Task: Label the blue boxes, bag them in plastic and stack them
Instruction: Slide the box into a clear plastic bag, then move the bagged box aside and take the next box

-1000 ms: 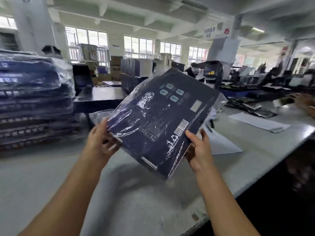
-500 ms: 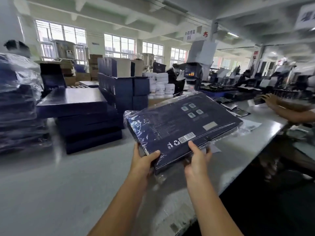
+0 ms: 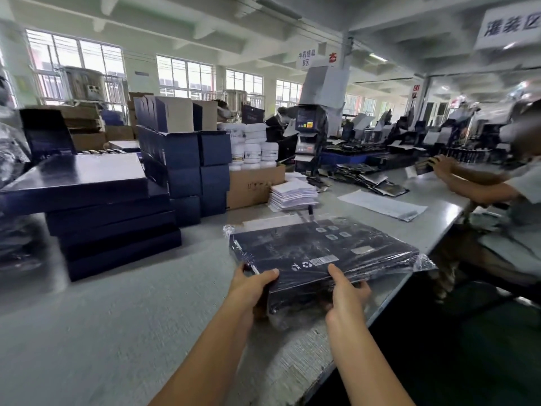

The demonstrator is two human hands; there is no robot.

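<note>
1. I see both hands holding one flat dark-blue cardboard box sealed in a clear plastic bag (image 3: 322,250). Its printed side is up and the barcode end is toward me.
2. Left hand (image 3: 251,285): clamped on the near left corner, thumb on top, fingers curled underneath.
3. Right hand (image 3: 347,291): clamped on the near edge, thumb across the top face, fingers wrapped under.
4. The box is low over the grey worktable (image 3: 117,332), near its right edge. I cannot tell whether the far end touches the surface. Loose plastic bunches at the far right corner.
5. Left, well apart: a stack of unbagged dark-blue flat boxes (image 3: 111,221). At the far left edge there is a blurred pile of plastic-wrapped boxes (image 3: 11,159).
6. Behind: a brown cardboard carton (image 3: 251,187) holding white plastic jars (image 3: 253,148), with a pile of white leaflets (image 3: 292,194) just beside it.
7. Far right: another person's hands (image 3: 442,165) hold something small and dark.
</note>
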